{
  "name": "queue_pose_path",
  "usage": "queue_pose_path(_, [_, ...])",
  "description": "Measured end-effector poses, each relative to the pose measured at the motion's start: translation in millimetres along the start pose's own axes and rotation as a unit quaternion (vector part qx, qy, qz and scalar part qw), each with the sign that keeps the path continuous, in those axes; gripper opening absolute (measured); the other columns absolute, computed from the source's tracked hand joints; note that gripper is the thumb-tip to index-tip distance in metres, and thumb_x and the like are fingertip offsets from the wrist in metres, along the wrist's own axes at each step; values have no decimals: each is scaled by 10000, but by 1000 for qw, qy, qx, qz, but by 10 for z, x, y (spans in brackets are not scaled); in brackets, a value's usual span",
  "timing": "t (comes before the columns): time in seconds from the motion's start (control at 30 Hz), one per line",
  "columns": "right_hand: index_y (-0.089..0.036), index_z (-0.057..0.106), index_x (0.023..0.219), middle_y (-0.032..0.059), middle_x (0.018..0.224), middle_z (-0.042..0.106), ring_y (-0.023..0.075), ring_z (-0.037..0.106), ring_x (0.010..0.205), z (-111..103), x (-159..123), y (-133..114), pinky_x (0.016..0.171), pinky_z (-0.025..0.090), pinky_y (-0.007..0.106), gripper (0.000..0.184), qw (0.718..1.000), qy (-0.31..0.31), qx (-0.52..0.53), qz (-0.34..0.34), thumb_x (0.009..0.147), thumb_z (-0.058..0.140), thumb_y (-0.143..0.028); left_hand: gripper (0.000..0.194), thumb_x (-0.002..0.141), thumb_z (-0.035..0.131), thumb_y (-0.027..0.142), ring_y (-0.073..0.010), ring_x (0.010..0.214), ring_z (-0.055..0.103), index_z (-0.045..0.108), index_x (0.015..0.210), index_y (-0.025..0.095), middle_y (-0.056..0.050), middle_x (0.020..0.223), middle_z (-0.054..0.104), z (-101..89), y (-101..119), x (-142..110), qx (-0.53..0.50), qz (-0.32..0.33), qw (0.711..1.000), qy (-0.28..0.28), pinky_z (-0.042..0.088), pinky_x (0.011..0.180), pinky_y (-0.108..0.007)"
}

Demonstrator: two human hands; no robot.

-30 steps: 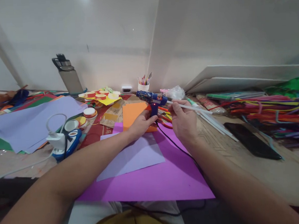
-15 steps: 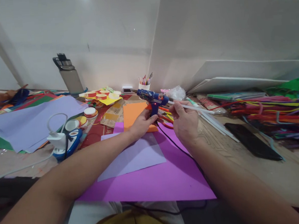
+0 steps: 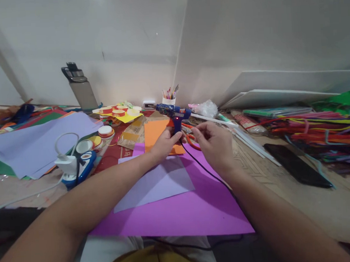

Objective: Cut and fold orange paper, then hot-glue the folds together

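My left hand [image 3: 164, 143] is closed round the handle of a blue hot glue gun [image 3: 174, 112], held upright over an orange paper [image 3: 155, 131]; a red light glows on the gun. A white glue stick [image 3: 212, 120] pokes out of the gun's back toward the right. My right hand [image 3: 215, 144] hovers just right of the handle with its fingers loosely curled and apart, nothing in them. The gun's black cord [image 3: 207, 170] runs across a magenta sheet [image 3: 182, 209] toward me. A lilac sheet [image 3: 157, 183] lies on the magenta one.
Orange-handled scissors [image 3: 192, 142] lie by my right hand. A black phone [image 3: 297, 165] and a heap of coloured pipe cleaners [image 3: 317, 132] are at the right. Left: a white plug [image 3: 66, 163], tape rolls [image 3: 105, 131], paper sheets, a grey bottle [image 3: 80, 91]. A pencil cup [image 3: 168, 100] stands at the wall.
My right hand let go of the glue stick and dropped toward the gun's handle. The gun has tipped more upright and the stick now sits in its back.
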State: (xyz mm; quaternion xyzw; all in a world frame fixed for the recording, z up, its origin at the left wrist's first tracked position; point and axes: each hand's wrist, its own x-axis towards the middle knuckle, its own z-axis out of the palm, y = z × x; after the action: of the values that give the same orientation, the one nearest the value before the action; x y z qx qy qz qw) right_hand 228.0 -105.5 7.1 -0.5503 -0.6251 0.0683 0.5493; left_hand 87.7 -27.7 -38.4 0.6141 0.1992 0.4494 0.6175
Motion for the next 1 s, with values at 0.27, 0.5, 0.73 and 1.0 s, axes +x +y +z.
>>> queue_pose_path(0.27, [-191,633,920,115,898,661,264,582,874,-182,158,136,788,442,404,120,940,46,-287,-181,909,523,-237,317,892,588,482,-113,704,532,516,931,176,10,750,565,51,-7,-44,101,-9,995,7,437,694,-260])
queue_pose_path(0.5, [-199,631,790,85,758,653,218,589,740,-167,156,85,676,381,332,261,947,-15,-288,-142,961,447,-271,342,898,575,517,-82,632,465,488,926,188,34,744,519,42,-134,10,16,0,1000,4,379,609,-236])
queue_pose_path(0.73, [-211,643,722,13,549,546,156,464,516,-195,184,31,537,303,304,292,980,-56,-189,-18,930,478,-335,361,875,605,535,-81,628,452,512,951,194,33,753,520,13,-217,34,-14,-7,1000,5,354,586,-230])
queue_pose_path(1.0, [-216,648,688,-34,492,506,109,406,410,-221,236,117,426,276,272,254,990,-93,-2,105,881,556,-352,346,869,628,517,-77,629,448,538,957,194,33,748,517,1,-231,41,-30,-17,999,4,361,593,-223])
